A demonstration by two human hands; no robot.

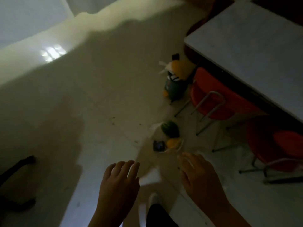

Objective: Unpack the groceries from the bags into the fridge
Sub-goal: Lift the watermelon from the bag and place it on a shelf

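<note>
Two grocery bags sit on the pale tiled floor in dim light. The nearer clear bag (177, 147) holds a green melon (170, 129), a yellow fruit (172, 143) and a small dark packet (158, 145). Farther off, a second bag (176, 76) holds yellow and dark packages. My left hand (119, 182) hovers low with fingers spread, holding nothing. My right hand (201, 176) is also empty and spread, its fingertips just short of the nearer bag's edge. The frame is blurred.
A white table (255, 46) fills the upper right, with two red chairs (211, 95) (282, 148) tucked under it beside the bags. My foot in a white shoe (154, 199) stands between my hands. A dark object (18, 166) lies at the left edge.
</note>
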